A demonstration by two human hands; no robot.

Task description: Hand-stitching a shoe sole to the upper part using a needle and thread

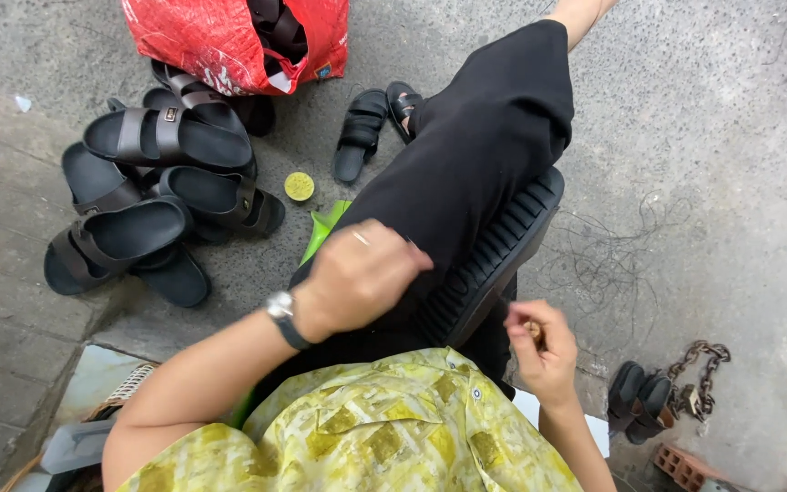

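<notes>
Here the person sits on the grey concrete ground (730,137) with a black-trousered leg (489,137) stretched toward twelve o'clock. Across the lap lies a black ribbed rubber sandal sole (494,260), tilted so its grooved underside faces up and toward four o'clock.

The left hand (357,278), with a silver wristwatch (281,310) at the wrist and a thin ring on one finger, is curled loosely with the fingers bent down over the near edge of the sole and the trouser leg; what lies under the fingers is hidden, so I cannot tell if it grips anything. The right hand (539,351) hovers at five o'clock from the sole, just beside its lower end, fingertips pinched together on something small and pale that is too tiny to identify.

At nine to ten o'clock sits a heap of black strapped sandals (152,196), piled on one another. Above them, at eleven o'clock, a red woven plastic sack (220,36) stands open with more dark sandals inside. A small round yellow-green lid (299,186) lies on the ground between the heap and the leg, near a bright green plastic piece (322,228). A further pair of black sandals (371,128) rests at twelve o'clock. At four o'clock a rusty chain (701,378) lies next to dark footwear.
</notes>
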